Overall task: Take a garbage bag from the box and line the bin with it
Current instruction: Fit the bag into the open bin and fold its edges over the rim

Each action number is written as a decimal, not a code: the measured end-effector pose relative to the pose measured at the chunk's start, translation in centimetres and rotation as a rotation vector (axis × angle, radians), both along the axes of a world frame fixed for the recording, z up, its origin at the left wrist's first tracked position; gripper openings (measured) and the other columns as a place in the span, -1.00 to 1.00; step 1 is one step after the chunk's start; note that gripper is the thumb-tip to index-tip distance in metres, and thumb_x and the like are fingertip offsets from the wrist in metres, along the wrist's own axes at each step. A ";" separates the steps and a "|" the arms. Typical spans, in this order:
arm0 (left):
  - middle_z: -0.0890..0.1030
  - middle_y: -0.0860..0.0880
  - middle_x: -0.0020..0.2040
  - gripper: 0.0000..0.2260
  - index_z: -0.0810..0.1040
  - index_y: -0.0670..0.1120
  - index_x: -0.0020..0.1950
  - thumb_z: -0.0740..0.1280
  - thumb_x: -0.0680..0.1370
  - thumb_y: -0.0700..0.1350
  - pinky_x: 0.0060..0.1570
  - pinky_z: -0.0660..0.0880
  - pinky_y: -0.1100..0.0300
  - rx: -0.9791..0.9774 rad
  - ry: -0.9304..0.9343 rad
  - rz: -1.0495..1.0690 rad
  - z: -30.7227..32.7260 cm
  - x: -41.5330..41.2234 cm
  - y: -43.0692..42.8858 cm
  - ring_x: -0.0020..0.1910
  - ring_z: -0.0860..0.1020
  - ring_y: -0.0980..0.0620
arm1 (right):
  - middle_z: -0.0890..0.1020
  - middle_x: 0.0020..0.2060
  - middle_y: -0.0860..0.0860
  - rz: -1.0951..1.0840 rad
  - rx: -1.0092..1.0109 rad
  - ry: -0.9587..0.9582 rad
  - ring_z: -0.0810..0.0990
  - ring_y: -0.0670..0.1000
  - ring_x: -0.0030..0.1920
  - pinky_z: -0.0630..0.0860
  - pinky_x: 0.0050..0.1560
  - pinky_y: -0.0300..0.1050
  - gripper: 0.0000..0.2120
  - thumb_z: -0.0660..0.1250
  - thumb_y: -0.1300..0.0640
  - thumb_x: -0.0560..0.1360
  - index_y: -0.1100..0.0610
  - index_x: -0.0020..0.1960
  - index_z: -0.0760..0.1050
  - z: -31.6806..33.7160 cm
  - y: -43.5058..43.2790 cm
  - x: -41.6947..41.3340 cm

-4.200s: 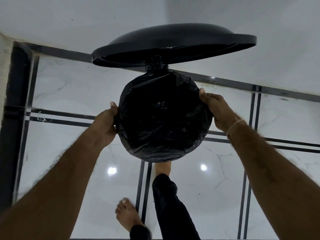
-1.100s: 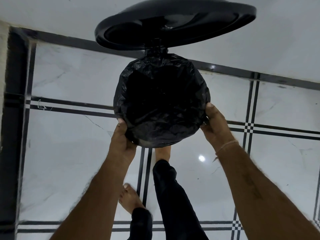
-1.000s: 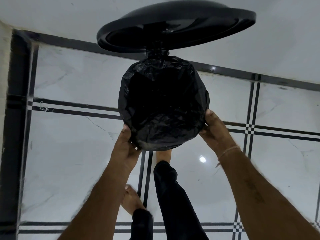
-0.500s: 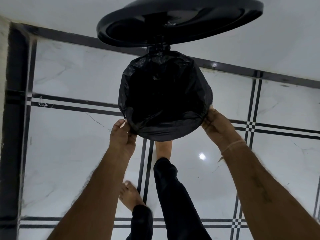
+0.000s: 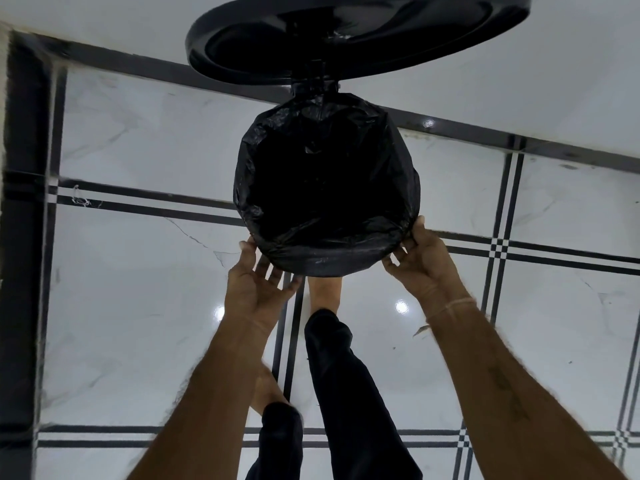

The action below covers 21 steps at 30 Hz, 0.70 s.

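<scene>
A round black bin stands on the floor with its lid [image 5: 346,39] raised on the hinge at the back. A black garbage bag [image 5: 325,188] lines its inside, and the bag's edge is folded down over the rim [image 5: 329,261] all round. My left hand [image 5: 256,285] is at the rim's near left, palm up and fingers spread, fingertips touching the folded edge. At the near right, my right hand [image 5: 419,268] pinches the bag's edge between thumb and fingers. No bag box is in view.
The floor is glossy white marble tile [image 5: 138,306] with black stripes. A white wall [image 5: 519,81] runs behind the bin. My one bare foot [image 5: 323,289] is under the bin's front edge, and the other foot [image 5: 266,386] stands further back.
Both hands slid from the bin's sides round to its near edge, pulling the bag's fold further down over the rim. My left hand's fingers have opened.
</scene>
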<state>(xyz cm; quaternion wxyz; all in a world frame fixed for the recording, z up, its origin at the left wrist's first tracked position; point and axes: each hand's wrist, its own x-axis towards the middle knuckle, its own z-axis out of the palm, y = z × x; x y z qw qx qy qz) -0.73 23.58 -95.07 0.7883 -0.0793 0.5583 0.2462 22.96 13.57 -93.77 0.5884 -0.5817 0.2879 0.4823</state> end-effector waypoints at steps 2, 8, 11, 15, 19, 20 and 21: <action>0.62 -0.08 0.30 -0.65 0.59 0.01 0.36 0.35 0.61 0.09 0.19 0.54 -0.34 -0.045 -0.036 0.023 0.4 0.3 -0.7 0.30 0.58 -0.15 | 0.70 0.01 0.01 -0.027 0.025 0.009 0.66 0.03 0.11 0.63 0.16 0.07 -0.80 0.31 -0.01 0.65 0.10 0.01 0.60 0.2 -0.5 -0.2; 0.59 -0.09 0.36 -0.65 0.50 -0.03 0.43 0.28 0.65 -0.02 0.23 0.59 -0.14 0.003 -0.060 0.166 0.2 1.0 -2.0 0.39 0.54 -0.16 | 0.75 -0.04 0.11 -0.171 0.139 0.032 0.76 0.03 -0.03 0.70 0.03 -0.06 -0.76 0.32 0.18 0.64 0.24 -0.07 0.72 -0.2 -0.9 -1.5; 0.62 -0.09 0.27 -0.71 0.59 -0.05 0.32 0.29 0.67 0.04 0.21 0.55 -0.29 -0.091 -0.100 0.219 1.1 1.9 -2.6 0.36 0.54 -0.15 | 0.71 0.02 0.01 -0.095 0.094 0.020 0.66 0.04 0.15 0.58 0.24 0.11 -0.79 0.42 0.04 0.50 0.10 0.07 0.66 0.2 -1.3 -2.9; 0.64 -0.11 0.17 -0.79 0.64 -0.07 0.20 0.27 0.68 -0.02 -0.01 0.65 -0.25 -0.115 -0.096 0.274 2.2 3.0 -3.4 0.22 0.58 -0.14 | 0.67 0.11 0.12 -0.190 0.133 0.088 0.65 0.08 0.18 0.66 0.16 0.06 -0.76 0.39 0.09 0.53 0.18 0.14 0.63 0.6 -1.9 -5.6; 0.69 -0.11 0.04 -0.72 0.74 -0.14 -0.08 0.30 0.66 -0.04 0.09 0.58 -0.11 -0.161 -0.064 0.278 2.2 3.1 -3.4 0.17 0.62 -0.12 | 0.69 0.00 0.10 -0.302 0.107 0.131 0.67 0.07 0.04 0.71 -0.07 -0.01 -0.77 0.34 0.04 0.63 0.20 0.09 0.64 0.7 -0.8 -7.0; 0.68 -0.11 0.07 -0.76 0.72 -0.14 -0.02 0.32 0.64 -0.04 0.17 0.57 -0.10 -0.155 -0.052 0.280 2.1 3.0 -3.4 0.22 0.62 -0.12 | 0.70 0.00 0.08 -0.306 0.100 0.149 0.67 0.09 0.07 0.68 -0.06 0.03 -0.74 0.35 -0.03 0.62 0.16 0.10 0.65 0.5 -0.6 -7.1; 0.68 -0.10 0.09 -0.77 0.69 -0.14 0.03 0.34 0.63 -0.01 0.23 0.56 -0.11 -0.151 -0.048 0.297 1.9 2.9 -3.4 0.23 0.62 -0.12 | 0.70 0.01 0.06 -0.305 0.095 0.163 0.66 0.11 0.10 0.64 -0.05 0.07 -0.71 0.36 -0.09 0.60 0.12 0.11 0.64 0.5 -0.4 -7.1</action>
